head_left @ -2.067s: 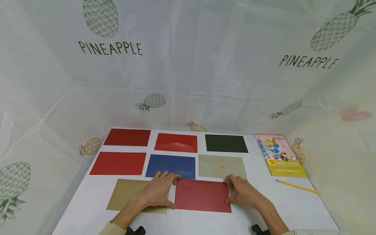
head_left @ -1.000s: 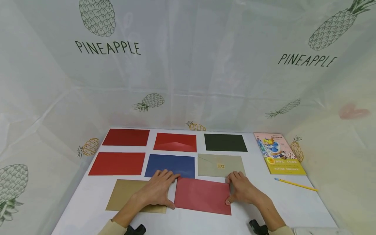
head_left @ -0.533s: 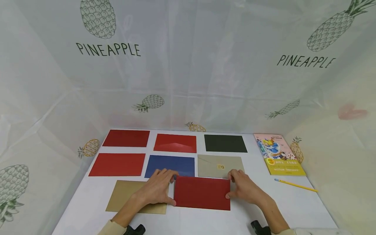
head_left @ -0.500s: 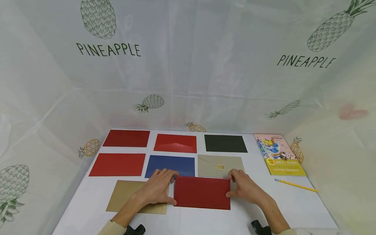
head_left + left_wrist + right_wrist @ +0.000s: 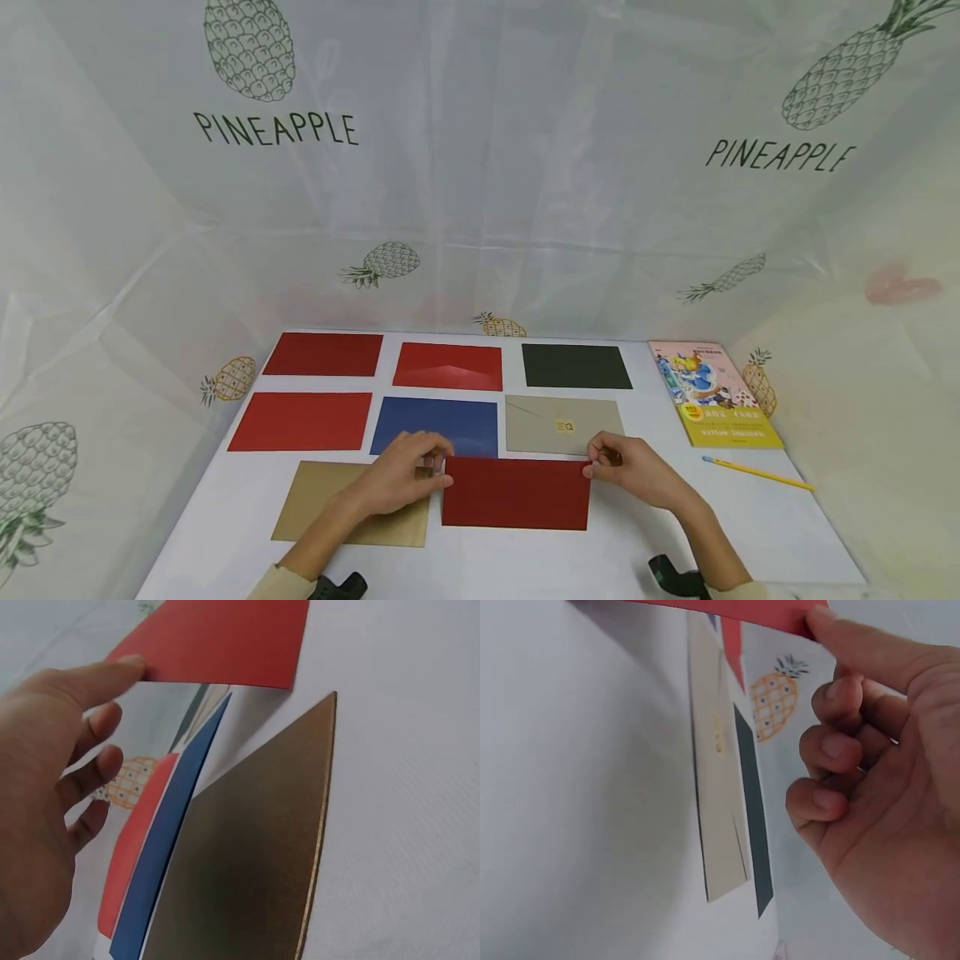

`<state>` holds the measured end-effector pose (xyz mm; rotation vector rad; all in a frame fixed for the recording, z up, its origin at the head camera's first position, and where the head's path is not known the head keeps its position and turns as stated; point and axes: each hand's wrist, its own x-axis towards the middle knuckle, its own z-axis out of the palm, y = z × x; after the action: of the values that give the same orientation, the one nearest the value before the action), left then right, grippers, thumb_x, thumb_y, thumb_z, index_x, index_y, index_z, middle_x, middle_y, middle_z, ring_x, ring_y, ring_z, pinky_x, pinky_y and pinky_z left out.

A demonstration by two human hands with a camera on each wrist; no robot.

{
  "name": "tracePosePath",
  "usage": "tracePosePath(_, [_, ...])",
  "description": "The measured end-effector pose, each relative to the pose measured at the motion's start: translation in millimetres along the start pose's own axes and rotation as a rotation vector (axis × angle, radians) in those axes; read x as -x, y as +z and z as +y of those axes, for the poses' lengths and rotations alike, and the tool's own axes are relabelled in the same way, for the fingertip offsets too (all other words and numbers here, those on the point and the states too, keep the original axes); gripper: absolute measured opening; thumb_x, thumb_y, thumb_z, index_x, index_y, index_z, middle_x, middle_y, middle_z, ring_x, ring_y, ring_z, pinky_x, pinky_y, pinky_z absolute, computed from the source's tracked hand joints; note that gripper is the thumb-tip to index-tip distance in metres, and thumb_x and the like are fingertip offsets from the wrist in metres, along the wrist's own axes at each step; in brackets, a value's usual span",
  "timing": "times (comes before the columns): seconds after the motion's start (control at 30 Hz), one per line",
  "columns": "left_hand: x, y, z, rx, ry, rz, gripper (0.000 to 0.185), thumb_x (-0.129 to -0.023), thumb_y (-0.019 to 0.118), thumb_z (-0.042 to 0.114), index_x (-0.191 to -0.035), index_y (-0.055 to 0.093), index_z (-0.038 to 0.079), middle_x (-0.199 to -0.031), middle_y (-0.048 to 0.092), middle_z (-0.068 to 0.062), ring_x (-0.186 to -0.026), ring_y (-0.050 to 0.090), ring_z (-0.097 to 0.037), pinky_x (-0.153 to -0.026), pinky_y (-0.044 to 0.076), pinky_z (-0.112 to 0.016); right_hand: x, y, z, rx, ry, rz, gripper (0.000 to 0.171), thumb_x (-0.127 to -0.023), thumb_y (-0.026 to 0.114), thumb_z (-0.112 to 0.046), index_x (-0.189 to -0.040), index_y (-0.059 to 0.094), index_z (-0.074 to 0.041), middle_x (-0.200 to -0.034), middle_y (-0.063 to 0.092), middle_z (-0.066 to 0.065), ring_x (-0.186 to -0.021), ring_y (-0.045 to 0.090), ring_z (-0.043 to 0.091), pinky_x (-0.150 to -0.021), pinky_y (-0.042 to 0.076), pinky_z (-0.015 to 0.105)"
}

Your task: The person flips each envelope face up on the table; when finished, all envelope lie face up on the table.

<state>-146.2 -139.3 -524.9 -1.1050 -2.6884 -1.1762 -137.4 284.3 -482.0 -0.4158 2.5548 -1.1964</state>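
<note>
1. Envelopes already laid flat in two rows of three on the desk [image 5: 675, 533]: dark red envelope [image 5: 324, 354], bright red envelope [image 5: 448, 367] and dark green envelope [image 5: 576, 367] at the back; red envelope [image 5: 302, 421], blue envelope [image 5: 438, 421] and beige envelope [image 5: 558, 421] in the middle.
2. Front row is partly filled: gold envelope [image 5: 330, 504] lies flat at its left.
3. Crimson envelope [image 5: 516, 493] sits beside the gold one, in the middle of the front row, not yet flat; the wrist views show it lifted clear of the desk.
4. Left hand [image 5: 401, 479] pinches its far left corner between thumb and forefinger, the other fingers loosely curled.
5. Right hand [image 5: 633, 473] pinches its far right corner likewise.
6. Judgement: placement of the crimson envelope is unfinished; the front-right spot is vacant.
7. Picture book [image 5: 712, 396] and yellow pencil [image 5: 757, 475] lie at the right, untouched.
</note>
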Motion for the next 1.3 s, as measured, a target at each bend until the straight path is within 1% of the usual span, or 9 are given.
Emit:
tracePosePath(0.23, [1.9,-7.3,4.7,0.181,0.031,-0.014,0.014,-0.093,0.072,0.037,-0.107,0.069,0.036,-0.088,0.055,0.017,-0.086,0.053,-0.008,-0.079,0.039,-0.033,4.8,-8.3,1.1,-0.115,-0.011,-0.093,0.021,-0.092,0.074,-0.030,-0.096,0.063,-0.011,-0.081,0.056,0.005,-0.081,0.057,0.016,-0.064,0.047,0.026])
tracePosePath(0.37, [1.5,-12.2,7.7,0.270,0.060,-0.034,0.013,-0.091,0.075,0.031,-0.104,0.076,0.032,-0.089,0.061,0.015,-0.084,0.057,-0.011,-0.076,0.043,-0.033,6.8,-11.3,0.9,-0.174,-0.021,-0.149,0.018,-0.094,0.071,-0.025,-0.098,0.064,-0.009,-0.081,0.060,0.006,-0.078,0.059,0.017,-0.068,0.050,0.029])
tracePosePath(0.53, [0.8,-14.1,8.2,0.366,0.108,-0.038,0.015,-0.091,0.076,0.025,-0.104,0.078,0.019,-0.092,0.062,0.009,-0.080,0.058,-0.011,-0.070,0.049,-0.030,8.0,-12.9,0.9,-0.225,-0.043,-0.191,0.014,-0.097,0.068,-0.020,-0.099,0.065,-0.007,-0.080,0.065,0.013,-0.079,0.062,0.037,-0.071,0.052,0.037])
tracePosePath(0.67, [1.3,-13.2,6.2,0.394,0.094,-0.042,0.017,-0.089,0.079,0.020,-0.105,0.077,0.019,-0.093,0.064,0.004,-0.080,0.057,-0.010,-0.071,0.049,-0.032,8.3,-13.8,0.7,-0.256,-0.070,-0.216,0.012,-0.097,0.067,-0.017,-0.099,0.066,-0.005,-0.083,0.069,0.018,-0.083,0.062,0.046,-0.074,0.054,0.038])
tracePosePath(0.8, [1.2,-11.2,4.1,0.418,0.067,-0.049,0.023,-0.085,0.081,0.012,-0.106,0.076,0.018,-0.090,0.064,-0.004,-0.082,0.056,-0.012,-0.074,0.048,-0.033,8.1,-14.2,0.6,-0.286,-0.105,-0.256,0.012,-0.097,0.067,-0.017,-0.099,0.068,-0.006,-0.085,0.071,0.018,-0.084,0.062,0.048,-0.077,0.056,0.040])
tracePosePath(0.93, [0.5,-10.1,1.5,0.463,0.027,-0.081,0.026,-0.082,0.083,0.011,-0.107,0.076,0.011,-0.086,0.060,-0.006,-0.081,0.056,-0.016,-0.073,0.051,-0.030,9.3,-14.5,-0.5,-0.282,-0.116,-0.271,0.012,-0.097,0.068,-0.018,-0.099,0.069,-0.006,-0.086,0.073,0.014,-0.084,0.064,0.045,-0.079,0.056,0.040])
tracePosePath(1.03, [0.9,-9.4,0.7,0.456,-0.032,-0.108,0.032,-0.081,0.085,0.013,-0.111,0.074,0.012,-0.086,0.059,-0.004,-0.081,0.057,-0.019,-0.072,0.052,-0.029,10.7,-14.5,-1.5,-0.268,-0.122,-0.264,0.014,-0.095,0.069,-0.018,-0.098,0.071,-0.004,-0.087,0.074,0.010,-0.085,0.066,0.043,-0.079,0.057,0.039])
tracePosePath(1.13, [0.4,-8.6,2.5,0.398,-0.085,-0.140,0.043,-0.079,0.087,0.017,-0.119,0.072,0.016,-0.090,0.061,-0.005,-0.084,0.057,-0.022,-0.072,0.050,-0.027,11.5,-14.2,-1.4,-0.257,-0.127,-0.248,0.014,-0.094,0.071,-0.018,-0.098,0.072,-0.004,-0.087,0.074,0.009,-0.084,0.066,0.042,-0.078,0.057,0.037])
tracePosePath(1.3, [-2.0,-8.5,9.2,0.250,-0.138,-0.192,0.064,-0.074,0.089,0.025,-0.133,0.065,0.021,-0.102,0.063,-0.004,-0.090,0.056,-0.025,-0.073,0.046,-0.026,11.2,-12.2,-1.7,-0.214,-0.108,-0.181,0.010,-0.090,0.075,-0.020,-0.094,0.074,-0.011,-0.084,0.074,0.005,-0.078,0.065,0.020,-0.071,0.055,0.030])
